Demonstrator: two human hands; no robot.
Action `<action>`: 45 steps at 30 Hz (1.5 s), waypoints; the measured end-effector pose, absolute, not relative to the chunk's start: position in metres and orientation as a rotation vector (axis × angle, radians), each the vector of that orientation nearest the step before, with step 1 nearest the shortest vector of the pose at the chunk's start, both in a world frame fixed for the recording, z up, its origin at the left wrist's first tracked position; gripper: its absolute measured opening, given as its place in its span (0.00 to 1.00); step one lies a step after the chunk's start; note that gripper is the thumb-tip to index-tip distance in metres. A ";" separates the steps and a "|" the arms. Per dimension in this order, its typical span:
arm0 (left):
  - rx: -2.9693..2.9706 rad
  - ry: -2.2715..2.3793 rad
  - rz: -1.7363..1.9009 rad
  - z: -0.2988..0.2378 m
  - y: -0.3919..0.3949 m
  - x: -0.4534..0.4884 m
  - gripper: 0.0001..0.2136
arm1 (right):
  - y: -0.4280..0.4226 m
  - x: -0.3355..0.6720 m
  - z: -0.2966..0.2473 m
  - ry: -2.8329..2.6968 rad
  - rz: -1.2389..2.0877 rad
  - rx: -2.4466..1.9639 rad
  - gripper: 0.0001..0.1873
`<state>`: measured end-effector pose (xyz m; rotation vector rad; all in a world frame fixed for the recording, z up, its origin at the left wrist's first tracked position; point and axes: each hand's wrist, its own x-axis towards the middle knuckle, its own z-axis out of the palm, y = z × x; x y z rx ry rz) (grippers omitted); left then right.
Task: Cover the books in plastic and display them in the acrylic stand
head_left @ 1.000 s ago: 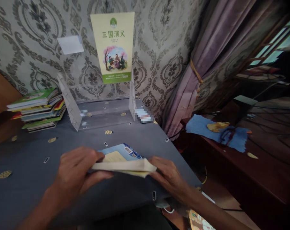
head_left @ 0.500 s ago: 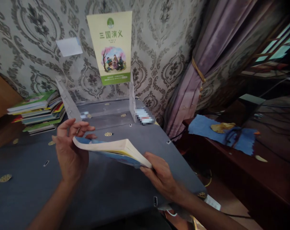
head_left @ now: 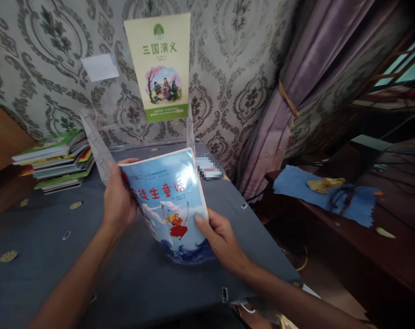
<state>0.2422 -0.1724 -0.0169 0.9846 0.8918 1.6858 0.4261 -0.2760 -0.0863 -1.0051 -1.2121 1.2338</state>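
A paperback book (head_left: 175, 201) with a light blue cover, red title characters and a drawn figure in red is held up, tilted, above the table. My left hand (head_left: 120, 196) is closed around its left edge, with the fingers partly hidden behind it. On the right edge, my right hand (head_left: 224, 237) grips with the thumb on the front cover and the other fingers behind. Beyond the book stands a clear plastic rack (head_left: 96, 141). A pale green-and-cream book (head_left: 166, 55) is upright in front of the wall above that rack.
A stack of books (head_left: 58, 160) lies at the table's left. A blurred-out item (head_left: 209, 168) is right of the rack. The dark-clothed table (head_left: 125, 278) ends at a diagonal right edge. Farther right are a purple curtain (head_left: 262, 105) and a blue cloth (head_left: 296, 185) on dark red furniture.
The blue book has turned from nearly edge-on to showing its front cover. My left hand has moved right and closed on its left edge; my right hand still holds the right edge.
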 end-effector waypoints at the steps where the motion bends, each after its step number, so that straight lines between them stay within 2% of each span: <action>1: 0.958 0.919 1.635 -0.020 -0.167 0.244 0.24 | -0.273 0.424 -0.089 -1.135 1.310 -1.000 0.25; 6: 0.793 1.057 1.367 -0.044 -0.141 0.249 0.18 | -0.263 0.421 -0.102 -0.859 1.530 -0.965 0.30; 10: 0.754 1.129 1.210 -0.070 -0.132 0.247 0.04 | -0.257 0.428 -0.112 -0.821 1.524 -1.053 0.33; 11: 0.772 1.145 1.193 -0.078 -0.132 0.246 0.04 | -0.255 0.430 -0.114 -0.831 1.520 -1.075 0.32; 19: 1.069 1.223 1.115 -0.124 -0.133 0.224 0.26 | -0.248 0.444 -0.120 -0.992 1.536 -1.112 0.29; 25: 1.602 1.323 0.961 -0.118 -0.136 0.216 0.26 | -0.245 0.463 -0.124 -1.142 1.550 -1.184 0.27; 29: 2.107 1.449 0.711 -0.112 -0.144 0.216 0.25 | -0.243 0.476 -0.120 -1.302 1.512 -1.280 0.27; 34: 2.553 1.584 0.462 -0.114 -0.155 0.219 0.18 | -0.242 0.486 -0.103 -1.648 1.277 -1.613 0.19; 40: 2.816 1.599 0.401 -0.127 -0.159 0.224 0.14 | -0.233 0.489 -0.093 -2.003 0.545 -1.929 0.10; 42: 2.871 1.581 0.419 -0.131 -0.159 0.225 0.14 | -0.227 0.479 -0.092 -2.088 0.438 -1.831 0.09; 45: 2.919 1.558 0.472 -0.134 -0.159 0.224 0.14 | -0.212 0.451 -0.096 -2.227 0.329 -1.438 0.13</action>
